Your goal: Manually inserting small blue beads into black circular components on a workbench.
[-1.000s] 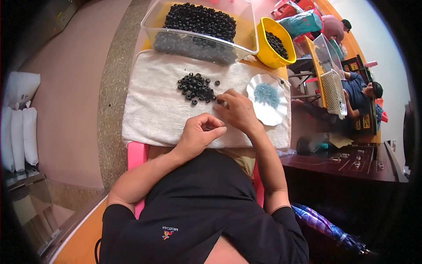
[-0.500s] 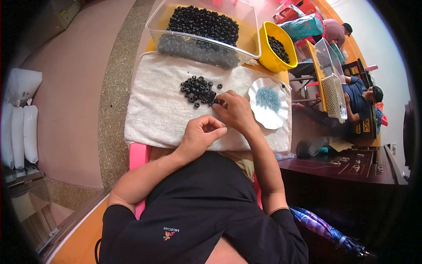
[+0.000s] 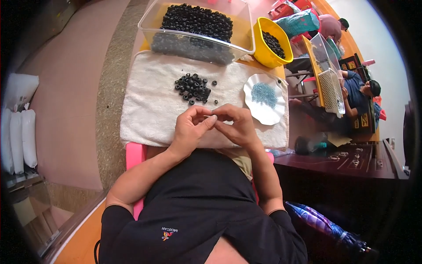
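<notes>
Both hands are brought together over the near edge of the towel (image 3: pixel 149 110): the left hand (image 3: pixel 191 127) and the right hand (image 3: pixel 235 125) are pinched fingertip to fingertip on something too small to make out, probably one black ring. A slip of the pinch would likely drop it into the lap or off the towel. One loose pile of rings (image 3: pixel 192 87) is seen just beyond the hands, with a few strays beside it, too many to be counted. One white plate (image 3: pixel 272 112) of blue bits, one clear tub (image 3: pixel 198 26) and one yellow bowl (image 3: pixel 266 44) of black pieces are counted.
</notes>
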`<action>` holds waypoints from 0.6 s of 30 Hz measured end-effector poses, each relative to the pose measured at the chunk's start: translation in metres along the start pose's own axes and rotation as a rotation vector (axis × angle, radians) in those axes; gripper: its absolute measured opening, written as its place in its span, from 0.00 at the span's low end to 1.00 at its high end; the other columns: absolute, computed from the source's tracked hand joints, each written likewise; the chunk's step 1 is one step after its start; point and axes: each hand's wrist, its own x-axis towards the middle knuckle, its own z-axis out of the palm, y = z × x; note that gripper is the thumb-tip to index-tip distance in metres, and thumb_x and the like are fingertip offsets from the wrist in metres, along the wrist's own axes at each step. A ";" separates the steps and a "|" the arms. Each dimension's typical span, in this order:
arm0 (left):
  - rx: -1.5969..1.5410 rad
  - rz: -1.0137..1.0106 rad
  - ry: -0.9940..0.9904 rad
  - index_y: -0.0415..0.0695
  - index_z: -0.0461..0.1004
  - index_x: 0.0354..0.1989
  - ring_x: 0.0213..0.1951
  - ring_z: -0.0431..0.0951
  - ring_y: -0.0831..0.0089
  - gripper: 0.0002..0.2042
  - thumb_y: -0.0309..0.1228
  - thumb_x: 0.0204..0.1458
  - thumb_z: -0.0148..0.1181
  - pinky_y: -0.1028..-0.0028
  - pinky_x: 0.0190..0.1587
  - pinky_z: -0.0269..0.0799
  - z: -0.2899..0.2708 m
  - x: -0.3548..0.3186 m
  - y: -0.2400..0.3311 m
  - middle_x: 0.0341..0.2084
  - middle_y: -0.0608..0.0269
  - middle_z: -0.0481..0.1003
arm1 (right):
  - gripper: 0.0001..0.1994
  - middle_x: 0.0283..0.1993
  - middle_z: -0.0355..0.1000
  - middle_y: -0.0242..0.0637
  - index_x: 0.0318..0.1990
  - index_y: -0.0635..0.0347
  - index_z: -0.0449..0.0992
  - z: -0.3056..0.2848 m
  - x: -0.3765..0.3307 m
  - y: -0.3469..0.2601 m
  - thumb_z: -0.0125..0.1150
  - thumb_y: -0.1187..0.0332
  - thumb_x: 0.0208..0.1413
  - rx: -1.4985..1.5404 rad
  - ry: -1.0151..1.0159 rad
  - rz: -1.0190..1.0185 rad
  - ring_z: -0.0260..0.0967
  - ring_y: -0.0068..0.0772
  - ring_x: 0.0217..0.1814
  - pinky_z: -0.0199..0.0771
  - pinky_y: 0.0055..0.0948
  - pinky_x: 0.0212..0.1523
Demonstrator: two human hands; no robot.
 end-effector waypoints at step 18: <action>-0.070 -0.273 -0.060 0.41 0.73 0.40 0.34 0.80 0.78 0.06 0.27 0.58 0.62 0.78 0.38 0.79 -0.003 0.000 0.010 0.32 0.64 0.78 | 0.11 0.32 0.75 0.40 0.41 0.63 0.79 -0.002 -0.021 0.015 0.69 0.78 0.48 -0.184 0.080 -0.189 0.74 0.36 0.33 0.71 0.30 0.33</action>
